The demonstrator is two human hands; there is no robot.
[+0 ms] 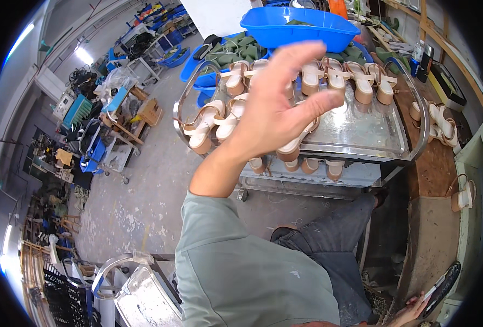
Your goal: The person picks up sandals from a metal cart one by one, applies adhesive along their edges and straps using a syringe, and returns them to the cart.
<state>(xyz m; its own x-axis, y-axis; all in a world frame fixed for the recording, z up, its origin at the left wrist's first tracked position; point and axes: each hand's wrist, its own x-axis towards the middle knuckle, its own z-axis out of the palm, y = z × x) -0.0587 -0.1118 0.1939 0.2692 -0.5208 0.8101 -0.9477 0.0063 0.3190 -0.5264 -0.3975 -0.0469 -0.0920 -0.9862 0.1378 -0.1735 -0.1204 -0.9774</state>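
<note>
The left hand (274,111) was nearer, its grip spread and empty; partly hidden beyond it, a cream-and-tan block-heeled sandal (291,149) lay on the shiny metal trolley (356,129), toe slanting away rightward. The right hand's (413,310) grip was unclear.

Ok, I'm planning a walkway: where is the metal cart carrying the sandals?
In the head view, the metal cart is mostly right of centre in the upper half, partly hidden by the left hand, with the brown workbench on its right.
</note>
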